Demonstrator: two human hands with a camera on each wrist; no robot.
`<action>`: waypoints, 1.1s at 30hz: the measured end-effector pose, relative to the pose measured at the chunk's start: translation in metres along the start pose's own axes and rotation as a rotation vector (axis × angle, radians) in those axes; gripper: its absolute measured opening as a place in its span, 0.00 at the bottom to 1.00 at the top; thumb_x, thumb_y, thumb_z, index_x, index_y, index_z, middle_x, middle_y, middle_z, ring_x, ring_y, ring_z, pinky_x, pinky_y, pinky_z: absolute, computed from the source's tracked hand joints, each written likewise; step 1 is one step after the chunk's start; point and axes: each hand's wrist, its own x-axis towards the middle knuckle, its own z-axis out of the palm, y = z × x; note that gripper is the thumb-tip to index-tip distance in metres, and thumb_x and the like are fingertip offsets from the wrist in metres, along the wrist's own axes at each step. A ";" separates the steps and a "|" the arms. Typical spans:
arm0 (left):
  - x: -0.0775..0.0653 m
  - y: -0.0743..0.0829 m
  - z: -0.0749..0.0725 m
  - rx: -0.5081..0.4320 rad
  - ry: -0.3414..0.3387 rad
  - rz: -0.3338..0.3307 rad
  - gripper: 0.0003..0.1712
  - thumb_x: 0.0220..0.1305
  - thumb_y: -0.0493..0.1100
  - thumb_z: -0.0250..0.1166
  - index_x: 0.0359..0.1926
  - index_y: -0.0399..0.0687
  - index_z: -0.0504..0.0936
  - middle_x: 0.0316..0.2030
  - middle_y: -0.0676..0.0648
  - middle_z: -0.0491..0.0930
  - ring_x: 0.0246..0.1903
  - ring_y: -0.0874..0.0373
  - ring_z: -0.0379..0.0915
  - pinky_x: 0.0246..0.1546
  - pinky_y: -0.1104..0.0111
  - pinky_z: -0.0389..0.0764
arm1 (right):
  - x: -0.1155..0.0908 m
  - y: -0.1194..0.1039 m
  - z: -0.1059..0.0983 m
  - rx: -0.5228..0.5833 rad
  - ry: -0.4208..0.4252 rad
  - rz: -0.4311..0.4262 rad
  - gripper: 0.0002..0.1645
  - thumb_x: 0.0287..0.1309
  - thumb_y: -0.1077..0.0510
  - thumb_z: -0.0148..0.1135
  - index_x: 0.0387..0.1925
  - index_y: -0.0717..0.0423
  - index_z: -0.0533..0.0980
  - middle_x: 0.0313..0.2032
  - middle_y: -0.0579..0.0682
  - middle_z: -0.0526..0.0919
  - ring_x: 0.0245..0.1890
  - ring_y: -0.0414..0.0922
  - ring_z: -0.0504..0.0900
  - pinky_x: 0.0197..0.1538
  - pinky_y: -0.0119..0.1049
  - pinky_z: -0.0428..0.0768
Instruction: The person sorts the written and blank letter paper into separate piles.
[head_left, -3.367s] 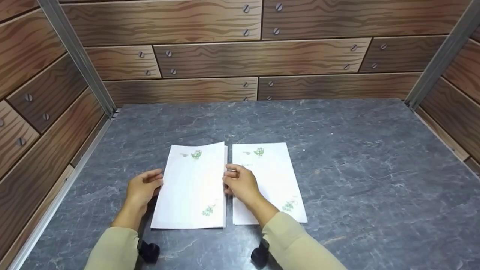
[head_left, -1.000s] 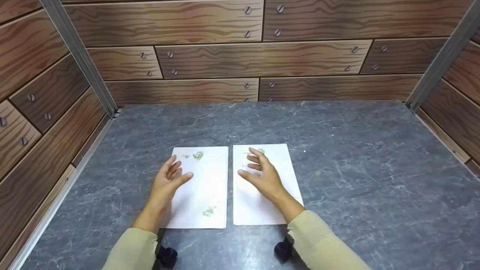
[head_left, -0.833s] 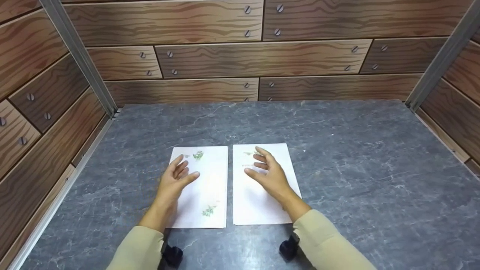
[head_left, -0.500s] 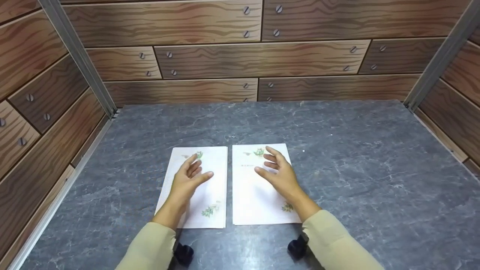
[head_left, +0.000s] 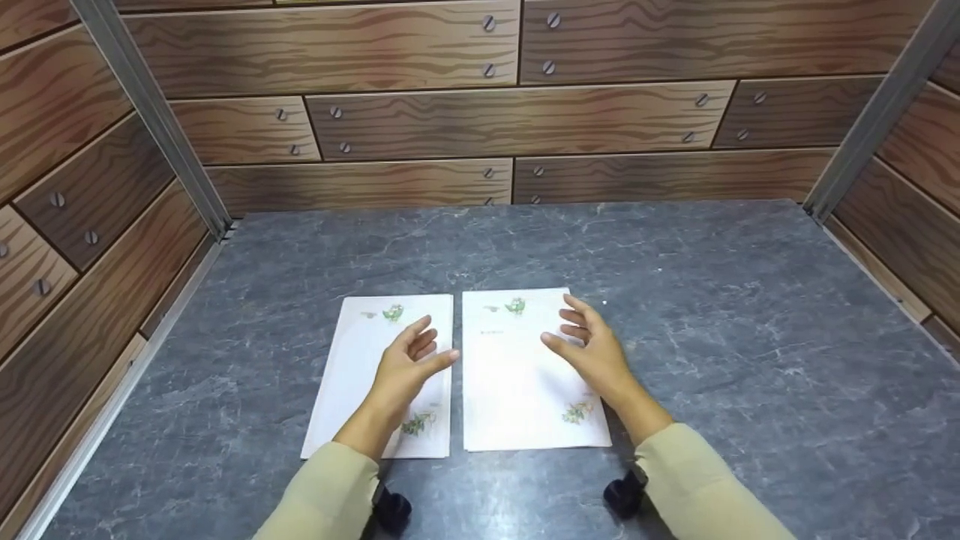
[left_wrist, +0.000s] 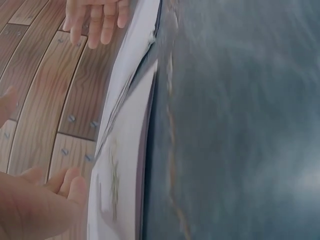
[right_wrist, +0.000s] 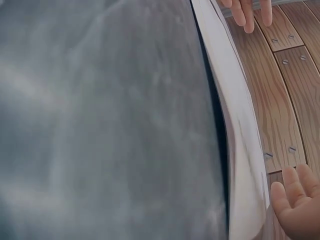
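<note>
Two stacks of white paper with small green prints lie side by side on the table, a narrow gap between them. Over the left stack [head_left: 360,375] hovers my left hand [head_left: 401,371], fingers relaxed and holding nothing, its thumb reaching toward the gap. My right hand [head_left: 596,356] hangs above the right edge of the right stack [head_left: 510,375], fingers loosely bent, nothing in it. The left wrist view shows the left hand [left_wrist: 40,205] apart from the sheets, whose edges look slightly raised. In the right wrist view the right hand [right_wrist: 300,205] is beside the paper edge.
The grey marbled table [head_left: 712,337] spreads around both stacks. Wood-patterned panels [head_left: 420,120] stand at the back and on both sides, with metal posts [head_left: 150,112] in the corners. A black wrist camera [head_left: 391,511] sits under each sleeve.
Earlier both hands handled the left stack's sides, its top sheet bowed. They then let go, rose, and both have moved right; the left stack now lies flatter and the right stack is more exposed.
</note>
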 end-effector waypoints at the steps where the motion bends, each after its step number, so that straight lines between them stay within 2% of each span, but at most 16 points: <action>1: 0.000 0.001 0.002 0.004 -0.004 -0.005 0.45 0.56 0.41 0.70 0.70 0.38 0.57 0.65 0.34 0.62 0.64 0.41 0.59 0.61 0.57 0.67 | 0.000 0.000 -0.002 -0.009 -0.005 0.003 0.46 0.55 0.52 0.70 0.70 0.57 0.58 0.63 0.63 0.67 0.60 0.59 0.68 0.58 0.52 0.72; 13: 0.000 0.002 0.016 0.030 -0.069 -0.037 0.46 0.57 0.43 0.70 0.70 0.37 0.57 0.65 0.33 0.61 0.64 0.40 0.58 0.62 0.57 0.66 | -0.006 0.003 -0.023 -0.132 0.011 0.066 0.45 0.56 0.49 0.69 0.70 0.57 0.59 0.63 0.64 0.67 0.59 0.58 0.70 0.57 0.50 0.73; 20: 0.000 0.002 0.021 0.066 -0.068 -0.076 0.44 0.56 0.40 0.70 0.69 0.35 0.58 0.64 0.33 0.63 0.63 0.41 0.61 0.60 0.59 0.69 | -0.008 0.004 -0.028 -0.199 0.027 0.111 0.44 0.56 0.51 0.68 0.69 0.60 0.60 0.62 0.64 0.68 0.56 0.56 0.72 0.55 0.48 0.75; 33: 0.002 0.000 0.025 0.122 -0.064 -0.093 0.42 0.56 0.34 0.69 0.68 0.31 0.59 0.61 0.32 0.66 0.60 0.41 0.65 0.56 0.61 0.73 | -0.011 0.008 -0.032 -0.274 0.018 0.149 0.41 0.56 0.55 0.67 0.67 0.64 0.61 0.59 0.66 0.71 0.51 0.55 0.75 0.51 0.43 0.78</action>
